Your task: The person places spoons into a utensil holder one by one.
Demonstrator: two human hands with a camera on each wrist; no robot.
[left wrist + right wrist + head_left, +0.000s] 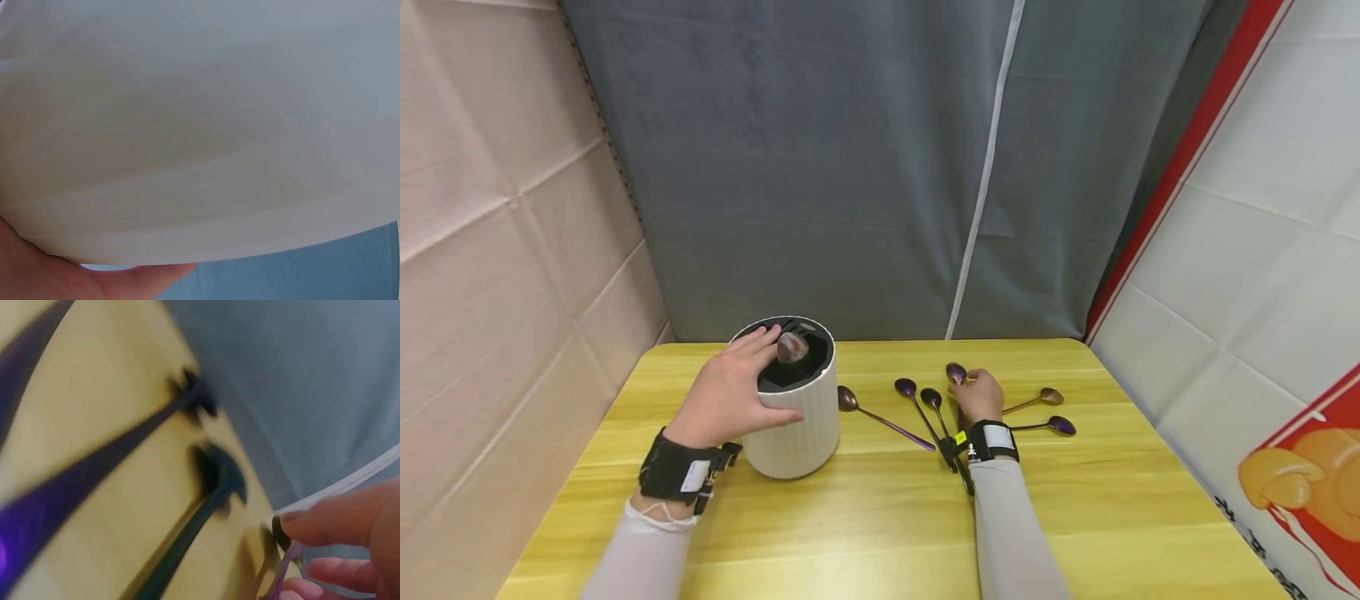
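In the head view my left hand rests on the left side of a white ribbed utensil holder. Its fingers lie fairly straight over the dark top, and the thumb stretches along the near side. A spoon stands in the holder, bowl up. The left wrist view is mostly filled by the holder's pale wall, with the thumb below. At the right, my right hand pinches a purple spoon near its bowl; the right wrist view shows the fingertips on it.
Several dark and purple long-handled spoons lie on the wooden table. One spoon is beside the holder; a bronze spoon and a purple spoon are right of my right hand. A grey curtain hangs behind the table.
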